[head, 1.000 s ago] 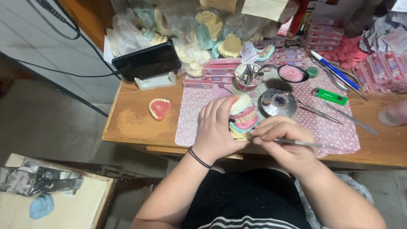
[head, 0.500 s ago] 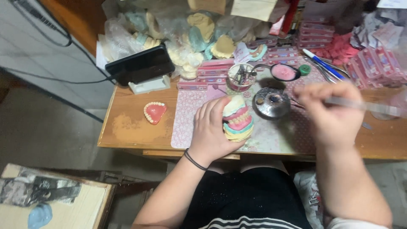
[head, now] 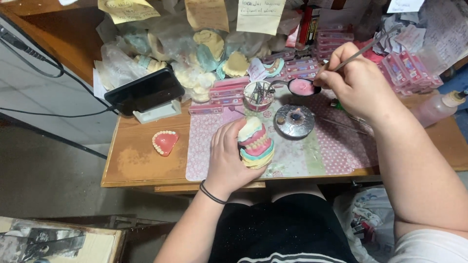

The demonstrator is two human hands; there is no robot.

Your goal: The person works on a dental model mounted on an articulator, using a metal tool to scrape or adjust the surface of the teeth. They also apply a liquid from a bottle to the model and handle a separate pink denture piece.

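The left hand (head: 229, 160) is closed around a denture model (head: 255, 142), fingers wrapped about its left side and thumb beneath; the model is held upright above the near edge of the patterned mat (head: 312, 151), showing pink gum bands and rows of pale teeth on a cream and yellow base. The right hand (head: 358, 83) is pinched shut on a thin metal instrument (head: 352, 57); the handle slants up to the far right, and the tip end, hidden by the fingers, points down towards a small dish of pink material (head: 303, 86) at the far side of the mat.

Between the two hands a round metal lid (head: 294, 121) lies flat on the mat; just to the far left of it stands a small cup of tools (head: 258, 95). A loose pink denture plate (head: 165, 142) lies on the bare desk (head: 141, 165), well to the left of the mat; beyond it a dark phone (head: 145, 90) leans on a white stand. Bagged plaster casts (head: 204, 48) are stacked along the far edge; a squeeze bottle (head: 436, 107) lies at the far right.
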